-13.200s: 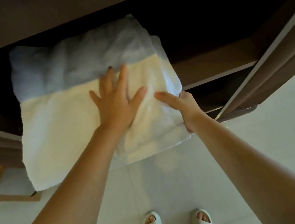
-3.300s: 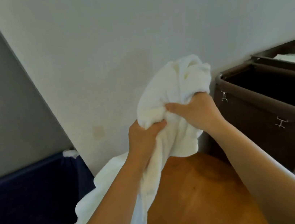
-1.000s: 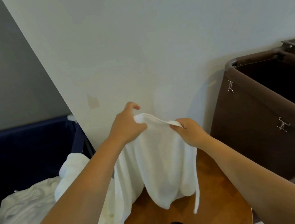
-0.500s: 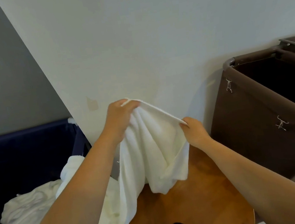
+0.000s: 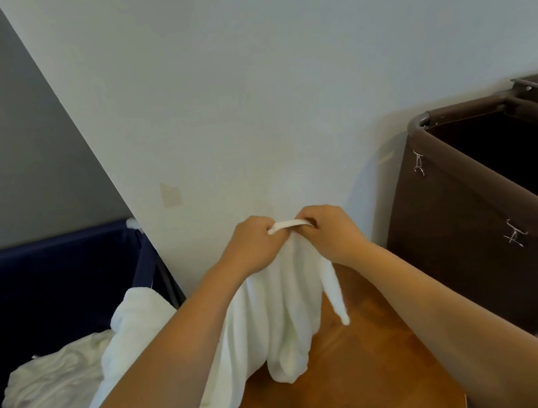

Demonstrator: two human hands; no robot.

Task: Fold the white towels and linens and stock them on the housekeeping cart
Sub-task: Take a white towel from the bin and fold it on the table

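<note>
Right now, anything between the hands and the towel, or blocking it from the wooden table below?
No. Left hand and right hand already pinch the white towel at its top edge. It hangs over the bare wooden table; nothing visible lies between them.

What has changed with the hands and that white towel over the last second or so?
The left hand and right hand have come together: half a second ago they held the white towel edge stretched apart, now they pinch it nearly touching, so the cloth hangs bunched in folds. Both kept their grip throughout. The wooden table, brown cart bag, and linen pile in the blue bin stayed put.
</note>
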